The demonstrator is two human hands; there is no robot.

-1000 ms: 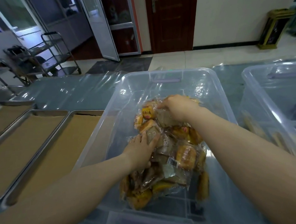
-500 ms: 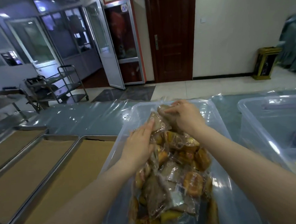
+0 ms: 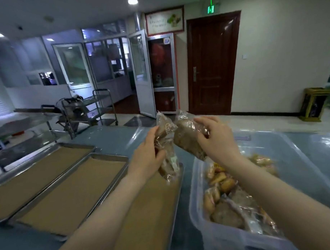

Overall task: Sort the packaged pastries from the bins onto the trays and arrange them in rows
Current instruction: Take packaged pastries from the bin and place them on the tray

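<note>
My left hand (image 3: 145,157) grips a brown packaged pastry (image 3: 165,143) in clear wrap, held upright above the nearest tray (image 3: 177,197). My right hand (image 3: 216,140) holds a second brown packaged pastry (image 3: 187,137) beside it, over the gap between tray and bin. The two packs touch at their tops. The clear plastic bin (image 3: 195,194) at the right holds a heap of wrapped yellow and brown pastries (image 3: 226,190). Three metal trays lined with brown paper lie side by side at the left, the middle tray (image 3: 73,191) and the far tray (image 3: 37,176) bare.
The table (image 3: 123,139) is covered with shiny blue-grey plastic sheet. A metal trolley (image 3: 89,110) stands on the floor beyond the table at left. A dark wooden door (image 3: 212,67) and a bin (image 3: 314,104) stand by the far wall.
Both hands have lifted out of the bin, each with a brown pack, and moved left toward the nearest tray. The view has tilted upward.
</note>
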